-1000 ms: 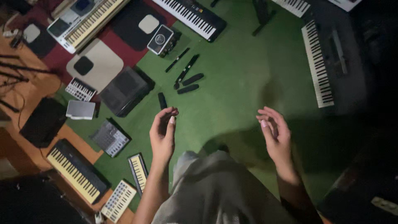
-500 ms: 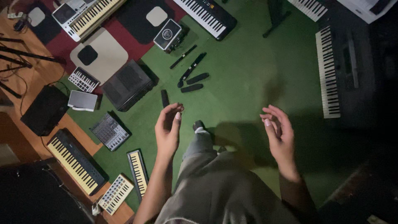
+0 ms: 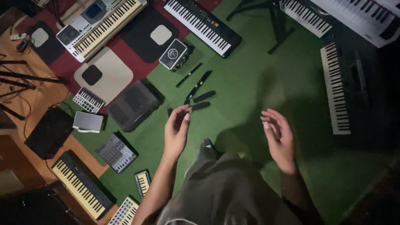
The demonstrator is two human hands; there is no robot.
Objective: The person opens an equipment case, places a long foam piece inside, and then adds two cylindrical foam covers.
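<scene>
Hands hang empty over the green floor [image 3: 250,83], seen from above with the person's grey-trousered leg [image 3: 225,187] stepping forward between them. The left hand [image 3: 177,131] has its fingers drawn loosely toward the thumb with nothing between them; the right hand [image 3: 278,139] is half curled, fingers slack and parted, also holding nothing.

Nearest the left hand, at about 12 o'clock from it, lie several dark slim bars [image 3: 199,89] scattered on the floor, the closest two just beyond the fingertips but well below them. At 10 o'clock sits a dark grey case [image 3: 133,104], and at 8 o'clock a small mixer [image 3: 116,152]. A long black keyboard [image 3: 202,25] lies at 12 o'clock farther off, another keyboard [image 3: 335,87] at 2 o'clock from the right hand.

Risk here is mostly underfoot, as I judge it. The shoe tip [image 3: 207,143] points at the loose bars; a step straight ahead could land on one, roll it and tip the walker, or crack it. Dim light and the body's own shadow fall over that patch, making the dark bars hard to spot. Gear crowds the 7 to 11 o'clock side, so a sidestep that way could knock the mixer or the small keyboards [image 3: 143,183].
</scene>
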